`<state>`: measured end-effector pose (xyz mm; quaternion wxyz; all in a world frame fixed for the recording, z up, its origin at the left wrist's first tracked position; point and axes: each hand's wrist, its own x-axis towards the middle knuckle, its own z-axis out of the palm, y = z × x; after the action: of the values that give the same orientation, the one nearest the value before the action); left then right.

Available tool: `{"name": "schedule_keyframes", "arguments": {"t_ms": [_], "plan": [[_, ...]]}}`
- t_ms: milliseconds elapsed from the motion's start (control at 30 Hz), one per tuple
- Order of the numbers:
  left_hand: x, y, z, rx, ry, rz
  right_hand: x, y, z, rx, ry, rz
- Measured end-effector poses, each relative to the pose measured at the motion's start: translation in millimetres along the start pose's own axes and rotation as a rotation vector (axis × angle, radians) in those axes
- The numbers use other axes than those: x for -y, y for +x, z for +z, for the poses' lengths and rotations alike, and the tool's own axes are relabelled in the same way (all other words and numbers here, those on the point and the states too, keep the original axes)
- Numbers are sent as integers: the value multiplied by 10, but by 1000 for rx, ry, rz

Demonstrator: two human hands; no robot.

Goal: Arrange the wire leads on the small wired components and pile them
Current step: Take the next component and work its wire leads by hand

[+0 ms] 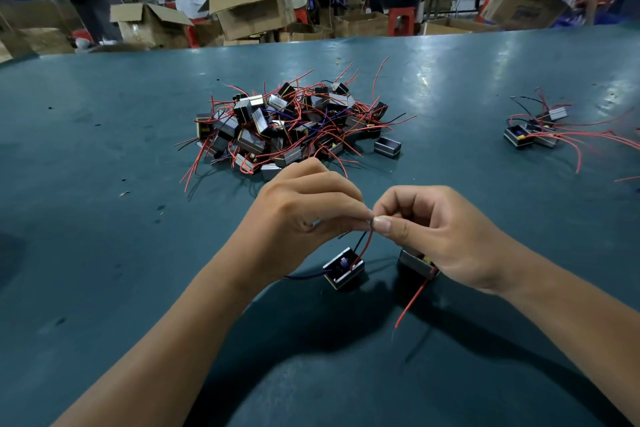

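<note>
A small black box-shaped component hangs just above the green table by its red lead. My left hand and my right hand meet above it, and both pinch the top of that red lead between thumb and forefinger. A blue lead trails left from the component. A second component sits under my right palm, with a red wire running toward me. A large tangled heap of components lies behind my hands.
A smaller group of components with long red leads lies at the right. One lone component sits beside the heap. Beyond the table's far edge stand cardboard boxes, red stools and several people working with their backs turned.
</note>
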<state>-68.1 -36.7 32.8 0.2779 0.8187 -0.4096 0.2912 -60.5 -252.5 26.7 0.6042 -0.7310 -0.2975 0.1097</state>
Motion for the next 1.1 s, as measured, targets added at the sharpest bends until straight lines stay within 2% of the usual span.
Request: {"name": "schedule_keyframes", "arguments": {"t_ms": [200,333,633,800,867,1000,1100], "plan": [[-2,-1,-5,38,21,4,8,0,20,9,-32,-13],[-20,11,7,30,-13,-67,-4,-2,30,-31,-102,-51],[-96,-10,16,168,-398,-500,-36,-40,78,-158,-347,-206],[-104,-1,24,228,-769,-874,-37,-49,99,-153,-474,-260],[-123,4,26,258,-880,-951,-53,-52,96,-143,-463,-251],[-114,15,38,165,-847,-931,-87,-43,67,-163,-421,-212],[-73,11,-29,75,-622,-670,-114,-36,44,-166,-380,-157]]}}
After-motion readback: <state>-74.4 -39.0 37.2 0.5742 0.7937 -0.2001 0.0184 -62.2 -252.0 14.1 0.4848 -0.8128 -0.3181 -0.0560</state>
